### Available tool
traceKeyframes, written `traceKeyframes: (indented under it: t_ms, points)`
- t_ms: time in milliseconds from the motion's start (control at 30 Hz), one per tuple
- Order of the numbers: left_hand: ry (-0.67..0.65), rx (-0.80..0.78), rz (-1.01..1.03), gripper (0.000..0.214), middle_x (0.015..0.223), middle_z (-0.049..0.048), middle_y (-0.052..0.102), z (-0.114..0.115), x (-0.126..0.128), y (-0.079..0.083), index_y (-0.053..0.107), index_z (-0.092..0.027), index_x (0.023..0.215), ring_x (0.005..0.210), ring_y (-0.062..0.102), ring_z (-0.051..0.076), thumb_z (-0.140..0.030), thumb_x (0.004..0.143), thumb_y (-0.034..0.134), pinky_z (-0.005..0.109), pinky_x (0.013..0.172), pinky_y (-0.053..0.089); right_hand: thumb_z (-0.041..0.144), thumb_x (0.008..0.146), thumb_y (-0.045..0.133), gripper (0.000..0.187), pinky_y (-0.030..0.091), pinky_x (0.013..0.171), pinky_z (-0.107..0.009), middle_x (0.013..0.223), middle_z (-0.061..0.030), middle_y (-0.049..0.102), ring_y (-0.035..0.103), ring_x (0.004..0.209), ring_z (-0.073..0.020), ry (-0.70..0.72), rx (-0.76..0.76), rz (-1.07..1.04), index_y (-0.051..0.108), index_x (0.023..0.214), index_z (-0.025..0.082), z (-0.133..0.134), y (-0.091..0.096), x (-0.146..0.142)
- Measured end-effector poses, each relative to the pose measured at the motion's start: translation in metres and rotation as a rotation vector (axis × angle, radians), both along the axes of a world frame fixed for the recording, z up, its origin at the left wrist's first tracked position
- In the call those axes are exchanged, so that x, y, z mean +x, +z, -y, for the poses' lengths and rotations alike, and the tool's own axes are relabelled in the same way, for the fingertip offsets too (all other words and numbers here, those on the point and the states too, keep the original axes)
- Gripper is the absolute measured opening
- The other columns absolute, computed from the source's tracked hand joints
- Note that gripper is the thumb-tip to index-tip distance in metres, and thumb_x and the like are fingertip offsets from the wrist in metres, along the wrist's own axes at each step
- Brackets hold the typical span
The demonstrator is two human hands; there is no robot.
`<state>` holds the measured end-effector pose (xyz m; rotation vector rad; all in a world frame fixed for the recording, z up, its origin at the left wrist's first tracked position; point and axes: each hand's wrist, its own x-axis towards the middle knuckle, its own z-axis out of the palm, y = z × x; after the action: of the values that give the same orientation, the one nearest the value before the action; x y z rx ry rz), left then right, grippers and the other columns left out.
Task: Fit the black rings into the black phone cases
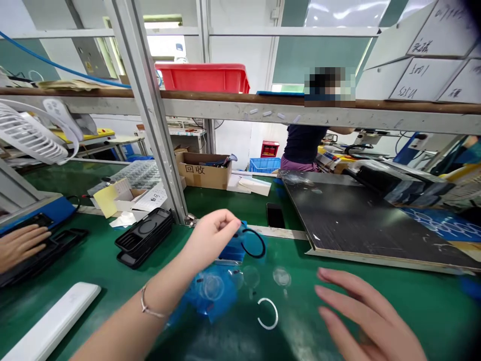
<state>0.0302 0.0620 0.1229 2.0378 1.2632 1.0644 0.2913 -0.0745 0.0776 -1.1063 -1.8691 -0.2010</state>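
Well, the left hand (pixel 212 238) hung at the middle of the green counter (pixel 409 306), its fingers (pixel 233 220) pressed together at a piece of blue film (pixel 232 248), and a thin black ring (pixel 255 244) stood just beside them. Whether they pinched the film or the ring, I could not tell. The right hand (pixel 363 313) was apart from everything, its fingers (pixel 338 281) spread in the air over the counter. Nearer the person lay a crumpled blue film (pixel 208 296), with two clear round discs (pixel 251 277) just beyond it and a white split ring (pixel 268 313) close by. Stacked black trays (pixel 143 238) sat well off to the left.
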Motion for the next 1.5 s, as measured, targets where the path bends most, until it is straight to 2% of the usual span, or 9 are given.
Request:
traceKeyframes:
  t_ms: [100,267,367,467,633,800,1233,1367,1500]
  points:
    - [-0.035,-0.297,0.356,0.032,0.059,-0.0038,0.048,0.024,0.012,-0.024,0.052,-0.021,0.067,0.052,0.043,0.011,-0.050,0.078,0.060,0.022,0.048,0.036,0.030,0.092,0.062,0.018,0.062,0.065,-0.030,0.107,-0.0089,0.069,0.071,0.082,-0.0218,-0.021,-0.031,-0.122,0.069,0.109,0.030,-0.019,0.013,-0.042]
    - [-0.054,-0.595,0.763,0.050,0.072,0.0017,0.058,0.059,0.022,-0.061,0.052,-0.020,0.066,0.057,0.044,0.012,-0.066,0.068,0.072,0.022,0.049,0.033,0.027,0.091,0.062,0.019,0.060,0.059,-0.025,0.099,-0.0070,0.070,0.068,0.070,-0.0169,0.065,-0.322,-0.345,0.065,0.110,0.027,-0.039,-0.006,-0.062]
    - [-0.206,-0.732,0.875,0.045,0.074,0.0025,0.060,0.069,0.020,-0.064,0.063,-0.020,0.074,0.064,0.051,0.014,-0.060,0.066,0.080,0.023,0.055,0.037,0.024,0.091,0.062,0.007,0.059,0.061,-0.022,0.079,-0.0015,0.068,0.068,0.070,-0.0157,0.125,-0.402,-0.390,0.068,0.096,0.026,-0.037,-0.012,-0.056]
    - [-0.322,-0.816,0.800,0.047,0.072,0.0018,0.061,0.068,0.019,-0.058,0.072,-0.020,0.086,0.064,0.052,0.014,-0.058,0.060,0.083,0.023,0.057,0.038,0.020,0.093,0.062,0.015,0.057,0.066,-0.023,0.086,-0.0008,0.071,0.068,0.077,-0.0155,0.220,-0.410,-0.278,0.068,0.102,0.029,-0.030,-0.009,-0.049]
    - [-0.285,-0.750,0.552,0.024,0.065,0.0004,0.058,0.064,0.029,-0.051,0.069,-0.018,0.063,0.065,0.048,0.014,-0.040,0.067,0.077,0.026,0.063,0.038,0.012,0.098,0.054,0.029,0.053,0.078,-0.034,0.096,-0.0028,0.074,0.068,0.086,-0.0174,0.317,-0.269,-0.017,0.061,0.121,0.028,-0.023,-0.006,-0.046]
    - [-0.250,-0.825,0.582,0.023,0.061,-0.0024,0.050,0.066,0.041,-0.059,0.061,-0.019,0.058,0.063,0.042,0.014,-0.039,0.065,0.070,0.026,0.062,0.034,0.006,0.094,0.054,0.023,0.052,0.076,-0.036,0.101,-0.0087,0.070,0.064,0.090,-0.0199,0.198,-0.065,0.115,0.065,0.108,0.021,-0.017,-0.013,-0.044]
    - [-0.156,-0.771,0.462,0.028,0.059,-0.0019,0.048,0.067,0.041,-0.074,0.057,-0.020,0.055,0.061,0.042,0.015,-0.044,0.066,0.066,0.027,0.061,0.036,0.008,0.092,0.057,0.020,0.053,0.078,-0.039,0.097,-0.0088,0.067,0.059,0.094,-0.0224,0.128,-0.037,0.125,0.069,0.102,0.021,-0.013,-0.026,-0.042]
    - [0.049,-0.587,0.398,0.031,0.063,-0.0016,0.050,0.046,0.006,-0.084,0.057,-0.020,0.059,0.065,0.044,0.016,-0.048,0.069,0.067,0.026,0.060,0.037,0.008,0.092,0.056,0.026,0.052,0.066,-0.032,0.082,-0.0029,0.063,0.059,0.076,-0.0171,0.298,-0.146,0.036,0.066,0.108,0.026,-0.006,-0.031,-0.012]
    - [0.271,-0.449,0.289,0.035,0.068,0.0009,0.056,0.033,-0.051,-0.101,0.062,-0.020,0.065,0.069,0.050,0.019,-0.054,0.072,0.068,0.026,0.060,0.042,0.009,0.093,0.058,0.030,0.054,0.069,-0.032,0.082,0.0005,0.072,0.066,0.072,-0.0155,0.286,-0.283,0.022,0.065,0.113,0.030,-0.006,-0.065,0.028]
